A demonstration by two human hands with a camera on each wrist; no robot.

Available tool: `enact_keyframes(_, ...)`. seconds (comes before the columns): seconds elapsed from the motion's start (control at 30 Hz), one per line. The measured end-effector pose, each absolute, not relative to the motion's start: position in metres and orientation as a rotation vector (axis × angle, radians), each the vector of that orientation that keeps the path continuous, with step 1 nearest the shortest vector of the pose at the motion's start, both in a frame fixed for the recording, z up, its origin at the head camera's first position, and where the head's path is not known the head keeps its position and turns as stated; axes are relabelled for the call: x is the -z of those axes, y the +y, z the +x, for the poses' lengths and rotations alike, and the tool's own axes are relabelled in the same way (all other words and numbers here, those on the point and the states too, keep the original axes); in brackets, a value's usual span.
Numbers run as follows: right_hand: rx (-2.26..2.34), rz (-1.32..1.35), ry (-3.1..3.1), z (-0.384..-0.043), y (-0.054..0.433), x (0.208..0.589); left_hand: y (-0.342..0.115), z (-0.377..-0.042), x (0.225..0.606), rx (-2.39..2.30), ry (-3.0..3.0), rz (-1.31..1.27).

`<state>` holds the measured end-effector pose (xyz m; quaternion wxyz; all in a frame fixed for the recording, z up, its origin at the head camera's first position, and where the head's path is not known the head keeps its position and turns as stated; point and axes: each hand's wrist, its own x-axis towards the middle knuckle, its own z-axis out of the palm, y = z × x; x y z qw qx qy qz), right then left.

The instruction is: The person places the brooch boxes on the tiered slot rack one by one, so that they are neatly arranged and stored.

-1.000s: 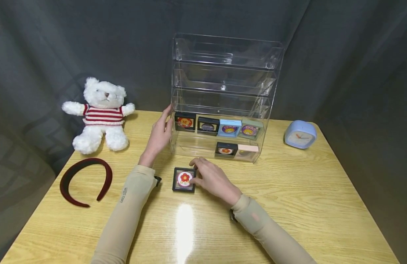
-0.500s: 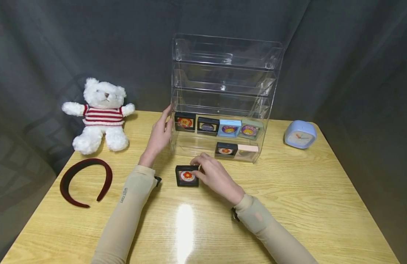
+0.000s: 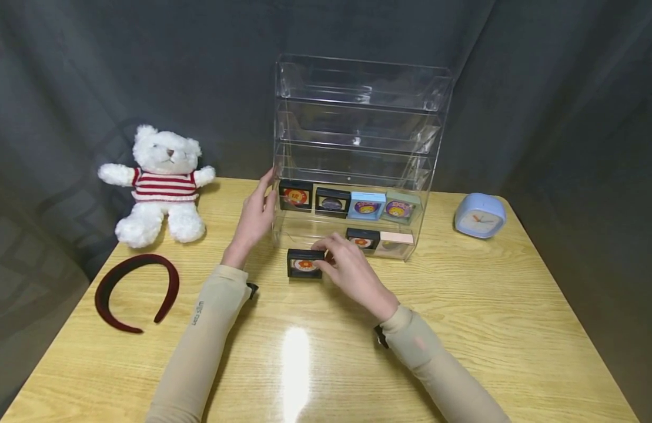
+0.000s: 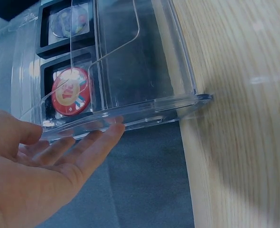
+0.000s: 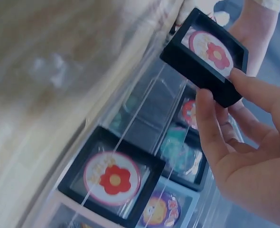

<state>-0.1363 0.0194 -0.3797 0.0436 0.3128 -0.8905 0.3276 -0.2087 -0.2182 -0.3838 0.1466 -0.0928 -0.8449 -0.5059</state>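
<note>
My right hand (image 3: 355,275) pinches a small black display frame (image 3: 304,264) by its right side, thumb in front and fingers behind. Inside the frame is a round badge with a red flower, clear in the right wrist view, where the black frame (image 5: 205,57) is tilted. It is in front of the bottom tier of a clear acrylic display rack (image 3: 357,141). My left hand (image 3: 255,214) lies against the rack's left side. In the left wrist view its fingers (image 4: 95,147) are fairly straight and touch the clear side wall.
Several framed badges stand in the fourth tier, including a light blue frame (image 3: 367,205). A black flower-badge frame (image 3: 363,239) and a pink frame (image 3: 397,243) sit at the bottom right. A teddy bear (image 3: 164,185), headband (image 3: 106,294) and blue clock (image 3: 480,216) stand around the rack.
The right hand has tipped the black frame up from lying flat on the table and carried it toward the rack, slightly right. The left hand stays at the rack's side.
</note>
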Motion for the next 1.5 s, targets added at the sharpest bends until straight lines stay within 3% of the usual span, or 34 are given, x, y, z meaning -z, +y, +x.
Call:
enact_keyframes(0.6, -1.004, 0.752, -2.699, -0.168, 0.032, 0.367, -0.218, -0.210, 0.384, 1.465, -2.429, -0.265)
enact_keyframes(1.5, -0.683, 0.654, -2.761, -0.185, 0.034, 0.386, -0.218, -0.210, 0.385, 1.470, -2.429, -0.270)
